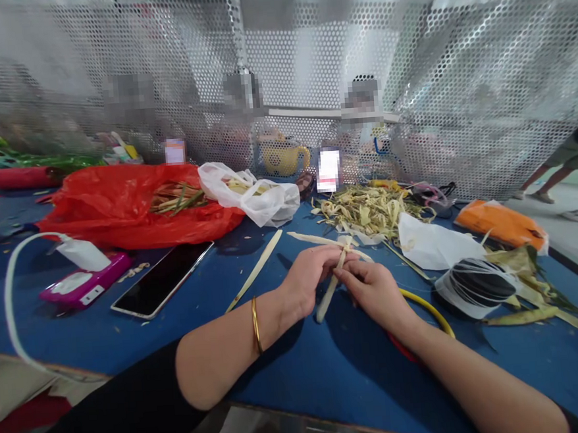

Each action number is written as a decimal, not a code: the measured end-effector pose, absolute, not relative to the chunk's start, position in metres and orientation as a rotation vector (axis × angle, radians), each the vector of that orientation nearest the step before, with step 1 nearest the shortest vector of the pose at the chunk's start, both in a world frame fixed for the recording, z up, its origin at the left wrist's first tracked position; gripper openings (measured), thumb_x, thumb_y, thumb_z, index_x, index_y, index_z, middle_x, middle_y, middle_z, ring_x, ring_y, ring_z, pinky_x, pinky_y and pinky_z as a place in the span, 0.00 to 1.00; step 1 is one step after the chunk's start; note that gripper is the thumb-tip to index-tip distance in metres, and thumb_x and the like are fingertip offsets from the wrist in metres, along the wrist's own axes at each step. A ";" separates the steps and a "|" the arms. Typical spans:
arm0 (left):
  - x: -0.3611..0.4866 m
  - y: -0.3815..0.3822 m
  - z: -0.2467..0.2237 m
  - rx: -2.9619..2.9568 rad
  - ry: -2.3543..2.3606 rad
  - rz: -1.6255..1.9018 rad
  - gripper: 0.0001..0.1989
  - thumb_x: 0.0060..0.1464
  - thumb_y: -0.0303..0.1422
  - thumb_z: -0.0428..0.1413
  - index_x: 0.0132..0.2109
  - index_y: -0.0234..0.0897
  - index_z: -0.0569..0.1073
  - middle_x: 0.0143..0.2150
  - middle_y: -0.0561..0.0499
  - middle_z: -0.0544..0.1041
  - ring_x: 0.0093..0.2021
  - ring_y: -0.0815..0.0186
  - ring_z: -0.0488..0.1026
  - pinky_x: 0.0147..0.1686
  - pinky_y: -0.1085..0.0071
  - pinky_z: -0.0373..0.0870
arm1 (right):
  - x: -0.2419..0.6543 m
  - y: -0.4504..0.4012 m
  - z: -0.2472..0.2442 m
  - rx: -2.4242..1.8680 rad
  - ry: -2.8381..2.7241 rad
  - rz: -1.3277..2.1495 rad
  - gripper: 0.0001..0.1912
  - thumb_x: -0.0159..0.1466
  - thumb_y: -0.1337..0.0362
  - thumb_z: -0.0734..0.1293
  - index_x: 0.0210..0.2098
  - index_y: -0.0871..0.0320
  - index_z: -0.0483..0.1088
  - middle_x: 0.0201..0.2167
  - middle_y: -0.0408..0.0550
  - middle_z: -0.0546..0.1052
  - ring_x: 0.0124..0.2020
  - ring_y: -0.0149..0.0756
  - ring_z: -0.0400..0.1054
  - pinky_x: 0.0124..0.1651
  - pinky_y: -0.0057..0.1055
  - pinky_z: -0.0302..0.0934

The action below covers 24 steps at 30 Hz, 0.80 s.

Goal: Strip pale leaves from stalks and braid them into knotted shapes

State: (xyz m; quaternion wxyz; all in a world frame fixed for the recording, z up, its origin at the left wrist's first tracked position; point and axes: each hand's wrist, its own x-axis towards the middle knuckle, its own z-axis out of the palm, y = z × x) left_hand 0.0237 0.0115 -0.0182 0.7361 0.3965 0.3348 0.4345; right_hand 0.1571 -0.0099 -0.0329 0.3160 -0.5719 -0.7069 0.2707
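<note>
Pale, flat dried leaf strips [328, 298] cross one another between my two hands, just above the blue table. My left hand [316, 270], below a gold bangle [256, 324], closes its fingers on the strips near where they cross. From the other side, my right hand [376, 289] pinches the same strips between thumb and fingers. One strip end points to the upper left and another hangs down toward me. A separate long strip [256, 269] lies on the table left of my hands. Under my right forearm shows part of a yellow-handled tool [430, 309].
A red plastic bag [95, 203] and white bag [278, 201] hold dried strips. A phone [162, 281] lies beside a purple power strip [86, 281]. Right are a leaf pile [367, 208], a thread spool [475, 286] and an orange packet [502, 225]. Perforated metal [308, 63] stands behind.
</note>
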 end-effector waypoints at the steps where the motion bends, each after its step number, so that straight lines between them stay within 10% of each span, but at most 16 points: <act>1: 0.023 0.011 -0.018 0.878 0.756 0.960 0.08 0.45 0.33 0.61 0.31 0.32 0.79 0.33 0.47 0.79 0.33 0.67 0.74 0.35 0.75 0.68 | 0.158 -0.010 -0.032 -1.479 -1.869 0.743 0.20 0.63 0.54 0.59 0.18 0.55 0.60 0.11 0.38 0.63 0.15 0.29 0.57 0.21 0.26 0.50; 7: 0.021 0.011 -0.016 0.848 0.913 1.013 0.09 0.45 0.35 0.64 0.27 0.33 0.76 0.27 0.50 0.77 0.26 0.72 0.70 0.30 0.75 0.66 | 0.160 -0.023 -0.019 -1.287 -2.145 0.501 0.19 0.64 0.61 0.60 0.18 0.55 0.58 0.16 0.40 0.66 0.18 0.28 0.58 0.24 0.26 0.50; 13: 0.021 0.008 -0.018 1.204 0.912 0.922 0.05 0.46 0.31 0.58 0.26 0.34 0.76 0.23 0.53 0.74 0.21 0.72 0.68 0.26 0.75 0.66 | 0.168 -0.029 -0.006 -1.282 -1.909 -0.004 0.09 0.65 0.58 0.64 0.38 0.57 0.72 0.26 0.45 0.72 0.26 0.32 0.65 0.31 0.28 0.56; 19: 0.022 0.000 -0.023 1.748 0.978 0.592 0.10 0.48 0.33 0.54 0.22 0.36 0.75 0.20 0.52 0.75 0.20 0.67 0.72 0.23 0.75 0.66 | 0.174 -0.011 -0.013 -1.395 -1.795 0.595 0.10 0.62 0.57 0.65 0.30 0.57 0.72 0.19 0.40 0.70 0.21 0.32 0.63 0.25 0.27 0.55; 24: 0.021 0.001 -0.023 1.705 1.089 0.568 0.19 0.52 0.42 0.53 0.20 0.35 0.72 0.19 0.49 0.75 0.16 0.69 0.70 0.19 0.76 0.62 | 0.170 -0.020 -0.005 -1.283 -1.796 0.418 0.11 0.63 0.58 0.64 0.28 0.57 0.70 0.24 0.45 0.74 0.26 0.34 0.67 0.29 0.28 0.58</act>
